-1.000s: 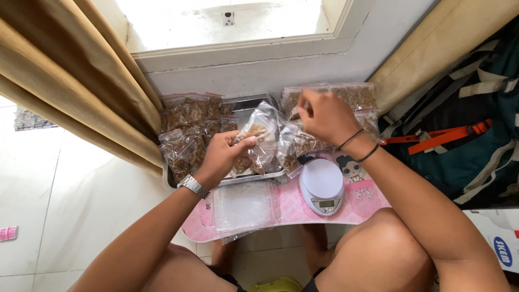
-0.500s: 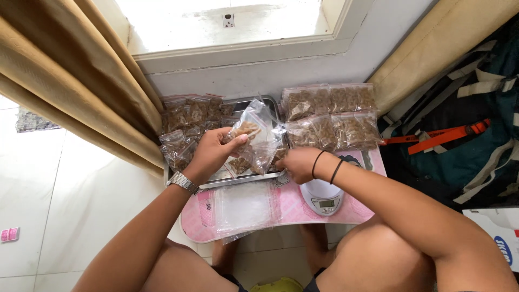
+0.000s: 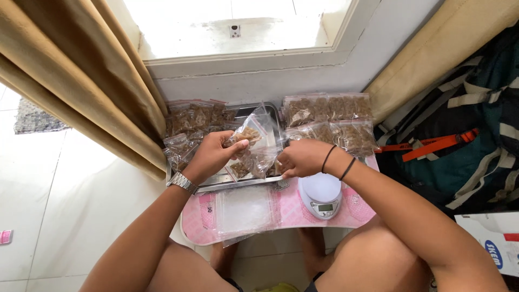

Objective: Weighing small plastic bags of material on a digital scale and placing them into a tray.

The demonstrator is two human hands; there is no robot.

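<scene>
The left hand (image 3: 212,154) pinches the upper edge of a clear plastic bag (image 3: 254,141) of brown pieces, fingers clenched on the film. The right hand (image 3: 300,158) grips the bag's lower side, fingers closed on it. The bag hangs above the metal tray (image 3: 238,183), between filled bags at left (image 3: 189,121) and filled bags at right (image 3: 330,119). Recommended handling: keep the mouth uppermost and level, support the base, work over the tray. A white scale (image 3: 321,196) and a stack of empty bags (image 3: 244,210) sit on the pink tabletop (image 3: 281,213).

Pink table (image 3: 286,213): tray (image 3: 238,184), scale (image 3: 321,196), bags (image 3: 244,211).
</scene>
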